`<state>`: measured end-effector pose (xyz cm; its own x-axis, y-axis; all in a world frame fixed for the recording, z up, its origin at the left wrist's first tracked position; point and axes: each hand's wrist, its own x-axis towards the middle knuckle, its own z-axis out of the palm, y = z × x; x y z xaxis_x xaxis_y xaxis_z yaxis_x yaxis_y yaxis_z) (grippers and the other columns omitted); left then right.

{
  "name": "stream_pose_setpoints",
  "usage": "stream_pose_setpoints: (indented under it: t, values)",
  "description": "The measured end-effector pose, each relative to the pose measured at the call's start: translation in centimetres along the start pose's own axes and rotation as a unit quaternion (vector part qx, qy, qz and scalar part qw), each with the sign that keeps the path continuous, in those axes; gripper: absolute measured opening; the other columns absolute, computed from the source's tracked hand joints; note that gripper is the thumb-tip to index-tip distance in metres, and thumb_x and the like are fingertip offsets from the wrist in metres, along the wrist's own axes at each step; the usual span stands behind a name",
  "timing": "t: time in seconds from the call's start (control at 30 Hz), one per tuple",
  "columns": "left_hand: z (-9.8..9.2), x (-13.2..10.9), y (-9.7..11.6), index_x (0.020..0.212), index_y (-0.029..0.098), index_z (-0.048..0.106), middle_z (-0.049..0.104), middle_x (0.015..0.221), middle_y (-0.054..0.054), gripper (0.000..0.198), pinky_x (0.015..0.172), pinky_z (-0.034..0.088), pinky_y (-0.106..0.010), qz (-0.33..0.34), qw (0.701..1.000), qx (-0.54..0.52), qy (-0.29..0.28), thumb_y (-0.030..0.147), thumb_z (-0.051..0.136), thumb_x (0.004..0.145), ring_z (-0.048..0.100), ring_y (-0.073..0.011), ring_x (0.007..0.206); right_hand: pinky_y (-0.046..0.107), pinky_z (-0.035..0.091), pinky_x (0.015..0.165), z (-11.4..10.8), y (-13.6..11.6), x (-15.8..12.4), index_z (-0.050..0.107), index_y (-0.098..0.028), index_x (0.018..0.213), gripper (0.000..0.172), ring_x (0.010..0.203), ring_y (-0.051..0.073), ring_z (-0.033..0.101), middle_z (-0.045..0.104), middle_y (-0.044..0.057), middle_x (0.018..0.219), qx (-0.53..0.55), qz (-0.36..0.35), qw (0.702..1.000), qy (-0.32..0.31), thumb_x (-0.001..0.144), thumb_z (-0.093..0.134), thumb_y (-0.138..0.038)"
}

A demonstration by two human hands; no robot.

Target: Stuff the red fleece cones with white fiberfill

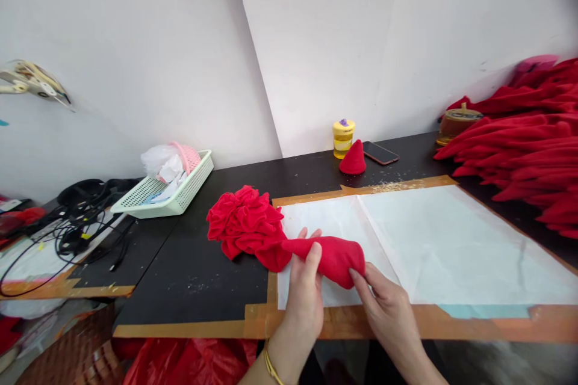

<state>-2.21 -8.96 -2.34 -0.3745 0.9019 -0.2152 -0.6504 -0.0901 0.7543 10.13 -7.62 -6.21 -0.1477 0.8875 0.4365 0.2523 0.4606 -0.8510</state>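
Observation:
A red cone-shaped felt hat [338, 257] lies on its side in the air between my hands, above the near edge of the white sheet. My left hand [307, 289] is closed around its narrow end, thumb on top. With thumb and fingers, my right hand [383, 301] pinches the rim of its wide end. Just left of my left hand is a heap of red fabric pieces [246, 222]. Another red cone [353, 159] stands upright farther back on the black table.
White sheet [460, 246] is taped to the black table [198, 280]. Behind it are a yellow-lidded jar [343, 139] and a phone [380, 153]. A large red fabric pile [519, 156] and an amber jar [458, 125] stand right; a pale green basket [165, 210] and tangled cables [85, 222] left.

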Motion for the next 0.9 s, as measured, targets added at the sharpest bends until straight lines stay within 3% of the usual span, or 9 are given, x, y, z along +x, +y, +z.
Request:
stream_pose_setpoints:
  t: [0.1,0.2,0.33,0.4,0.5,0.6,0.67,0.77,0.9]
  values:
    - [0.1,0.6,0.4,0.128,0.017,0.058,0.071,0.125,-0.017,0.055,0.107,0.046,-0.049,-0.002,1.0,-0.014,0.011,0.036,0.079,0.081,0.063,-0.0336,0.123,0.023,0.056,0.072,0.7,-0.5,-0.2,0.073,-0.019,0.094,0.026,0.077,0.02,0.07,0.073,0.004,0.083,0.031,0.0,1.0,0.002,0.099,0.053,-0.034]
    - [0.3,0.8,0.7,0.121,0.012,0.059,0.078,0.104,-0.018,0.049,0.102,0.049,-0.052,-0.044,0.999,-0.028,0.005,0.034,0.079,0.081,0.071,-0.0353,0.109,0.021,0.055,0.063,1.3,-0.4,-0.8,0.072,-0.019,0.083,0.031,0.068,0.019,0.067,0.069,0.002,0.072,0.085,0.062,0.994,0.001,0.099,0.053,-0.038]
    - [0.1,0.8,1.1,0.128,0.016,0.056,0.074,0.117,-0.016,0.055,0.107,0.047,-0.046,-0.045,0.998,-0.043,-0.02,0.029,0.08,0.08,0.065,-0.0304,0.121,0.025,0.059,0.064,1.4,0.4,-1.0,0.077,-0.02,0.094,0.031,0.075,0.024,0.072,0.074,0.003,0.075,0.085,0.091,0.992,0.002,0.098,0.055,-0.042]
    - [0.0,0.7,0.9,0.127,0.019,0.058,0.072,0.124,-0.013,0.055,0.106,0.048,-0.042,-0.023,0.999,-0.04,-0.025,0.03,0.082,0.079,0.064,-0.0279,0.122,0.027,0.061,0.063,1.6,0.4,-1.0,0.078,-0.02,0.102,0.03,0.075,0.024,0.074,0.078,0.004,0.081,0.055,0.073,0.996,0.024,0.098,0.055,-0.039]
    - [-0.4,1.0,0.2,0.114,0.018,0.066,0.075,0.11,-0.009,0.047,0.097,0.053,-0.039,-0.002,1.0,-0.017,0.013,0.029,0.086,0.073,0.07,-0.0254,0.105,0.031,0.064,0.076,2.3,0.1,-1.1,0.078,-0.02,0.111,0.028,0.086,0.026,0.077,0.08,0.008,0.101,0.025,-0.006,0.999,0.036,0.098,0.054,-0.03]
    - [-0.9,1.8,0.3,0.096,0.015,0.07,0.076,0.09,-0.005,0.038,0.088,0.055,-0.037,-0.008,0.997,-0.023,0.072,0.023,0.089,0.064,0.072,-0.0221,0.085,0.036,0.061,0.094,2.6,-0.3,-1.4,0.071,-0.023,0.127,0.034,0.111,0.027,0.073,0.075,0.008,0.123,0.025,-0.094,0.995,0.002,0.097,0.054,-0.02]
    - [-1.2,2.3,0.9,0.089,0.014,0.071,0.076,0.085,-0.005,0.032,0.088,0.056,-0.036,-0.026,0.995,-0.045,0.089,0.02,0.089,0.064,0.072,-0.0218,0.083,0.036,0.059,0.099,2.0,-0.4,-1.4,0.065,-0.028,0.134,0.04,0.121,0.026,0.068,0.071,0.006,0.131,0.029,-0.117,0.992,-0.035,0.097,0.054,-0.017]
    - [-1.5,2.6,2.1,0.103,0.014,0.072,0.078,0.099,-0.009,0.032,0.094,0.055,-0.037,-0.073,0.99,-0.086,0.082,0.025,0.083,0.075,0.073,-0.0248,0.096,0.037,0.059,0.098,0.3,-0.7,-1.2,0.067,-0.031,0.127,0.037,0.119,0.024,0.068,0.072,0.004,0.127,0.024,-0.122,0.992,-0.034,0.098,0.052,-0.014]
    - [-1.5,2.4,3.2,0.118,0.013,0.069,0.076,0.113,-0.014,0.042,0.098,0.055,-0.041,-0.121,0.987,-0.094,0.046,0.039,0.074,0.086,0.071,-0.0292,0.108,0.037,0.061,0.082,-1.2,-0.8,0.2,0.063,-0.03,0.125,0.03,0.098,0.023,0.069,0.069,0.009,0.118,0.001,-0.074,0.996,0.046,0.096,0.059,-0.023]
